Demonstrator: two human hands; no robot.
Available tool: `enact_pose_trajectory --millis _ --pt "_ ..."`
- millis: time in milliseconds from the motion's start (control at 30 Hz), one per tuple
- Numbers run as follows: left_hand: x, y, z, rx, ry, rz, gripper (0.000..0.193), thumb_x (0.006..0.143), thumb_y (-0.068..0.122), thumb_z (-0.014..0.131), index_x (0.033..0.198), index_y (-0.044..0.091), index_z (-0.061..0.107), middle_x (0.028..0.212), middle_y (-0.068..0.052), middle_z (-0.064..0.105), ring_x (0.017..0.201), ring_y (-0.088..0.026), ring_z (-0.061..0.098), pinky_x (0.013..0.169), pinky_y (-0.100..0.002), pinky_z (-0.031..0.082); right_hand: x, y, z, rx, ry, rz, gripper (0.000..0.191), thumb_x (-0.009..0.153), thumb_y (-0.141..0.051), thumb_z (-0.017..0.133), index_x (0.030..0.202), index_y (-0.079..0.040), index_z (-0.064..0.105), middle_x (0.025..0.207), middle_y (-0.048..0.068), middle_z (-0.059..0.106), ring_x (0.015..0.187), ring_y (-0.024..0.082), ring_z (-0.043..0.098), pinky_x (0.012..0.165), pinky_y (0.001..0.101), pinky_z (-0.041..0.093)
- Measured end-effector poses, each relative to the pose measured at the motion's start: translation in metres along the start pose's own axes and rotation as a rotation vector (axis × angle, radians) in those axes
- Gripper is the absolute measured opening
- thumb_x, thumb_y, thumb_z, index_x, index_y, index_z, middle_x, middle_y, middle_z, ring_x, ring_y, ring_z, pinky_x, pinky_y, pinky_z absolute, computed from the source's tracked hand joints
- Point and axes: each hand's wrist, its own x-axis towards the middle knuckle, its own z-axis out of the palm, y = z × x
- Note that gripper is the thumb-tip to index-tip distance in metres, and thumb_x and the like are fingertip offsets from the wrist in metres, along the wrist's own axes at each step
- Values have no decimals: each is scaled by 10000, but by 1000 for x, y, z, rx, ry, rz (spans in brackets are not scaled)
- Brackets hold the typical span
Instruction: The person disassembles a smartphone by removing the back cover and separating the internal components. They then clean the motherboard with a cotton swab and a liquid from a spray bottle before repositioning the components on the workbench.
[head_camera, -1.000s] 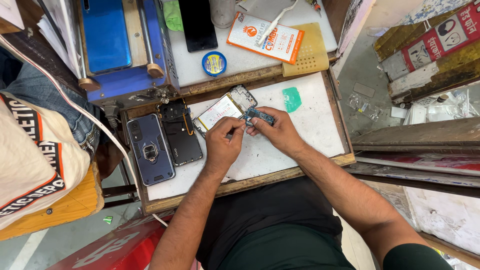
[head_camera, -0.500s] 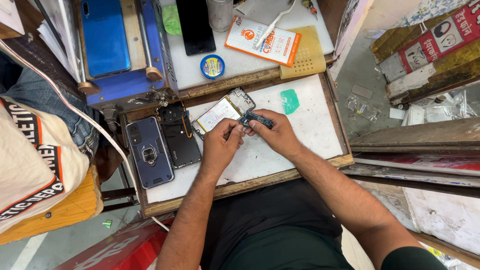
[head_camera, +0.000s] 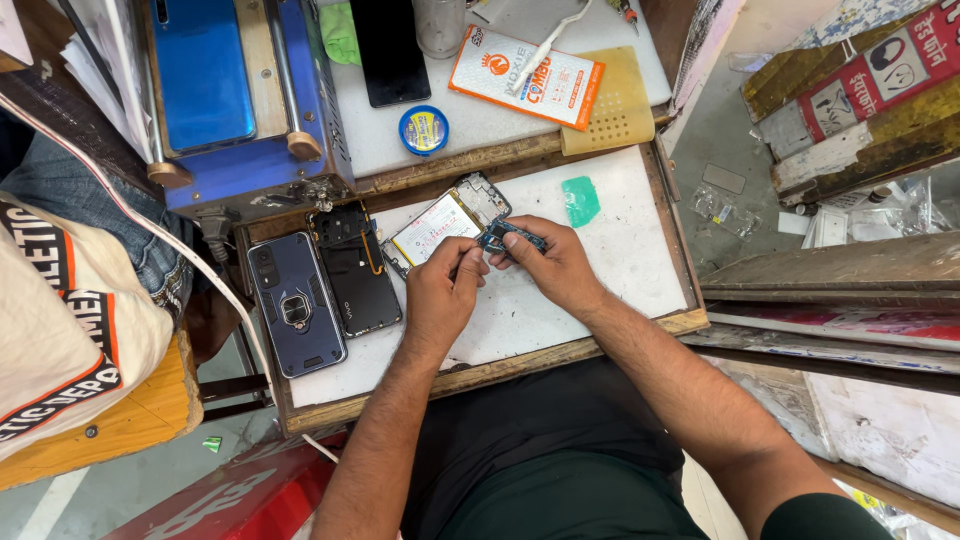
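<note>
Disassembly stands well along as far as the head view shows: the opened phone (head_camera: 448, 222) lies face-down on the white table (head_camera: 620, 260) with its back removed, internal frame and pale battery area exposed, and a dark back cover (head_camera: 352, 270) plus a blue ring-stand case (head_camera: 296, 303) rest side by side to its left. Your right hand (head_camera: 553, 262) pinches a small dark circuit board (head_camera: 508, 237) between thumb and fingertips, grip closed on it, held just beside the phone's lower right edge and apart from the frame; judge the board as out of the body, with whatever work on it and all reassembly remaining. Your left hand (head_camera: 440, 290) is curled, fingers drawn together near the board's left end; you cannot tell whether this grip holds a fine tool or only touches the board, since the fingertips cover that spot. Both forearms reach up from the bottom of the view and converge over the table's middle, wrists low and near the surface, knuckles up. A green plastic pick (head_camera: 580, 199) lies to the right of the phone, untouched, and a round blue tin (head_camera: 424, 129) sits on the shelf behind.
</note>
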Motion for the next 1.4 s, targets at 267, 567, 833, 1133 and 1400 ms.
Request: enact_pose_trajectory --millis 267,567,833,1133,1400 --pt "0 -3 2 -67 -30 -51 95 1012 98 614 970 27 661 751 -46 757 668 -102 742 598 -244 609 -3 2 1 -73 -5 -37 267 1073 -123 569 1257 53 651 1017 96 732 904 110 711 806 256 620" --pt "8 -18 -3 -354 -179 -259 115 1013 98 611 936 19 642 729 -54 709 599 -94 656 524 -237 530 -5 -3 5 -179 7 -57 237 1050 -100 595 1217 49 674 1011 82 735 879 100 711 766 242 608" --pt "8 -17 -8 -491 -271 -304 133 1005 114 618 930 12 662 735 -54 712 606 -100 662 531 -240 537 -7 -10 5 -262 36 -46 214 952 -103 759 1128 9 708 932 28 725 828 45 623 709 206 537" --pt "10 -17 -12 -523 -378 -417 189 1009 163 663 886 20 653 699 -59 687 549 -117 636 478 -250 497 -6 -3 1 -173 16 -12 171 945 -111 768 1073 -8 724 919 12 731 822 35 642 705 201 553" --pt "5 -17 -1 -466 -245 -196 147 1031 158 615 1004 23 666 785 -40 708 626 -86 635 533 -224 497 -3 -2 -3 34 38 6 241 999 -132 707 1176 27 672 965 60 728 863 100 684 773 253 595"
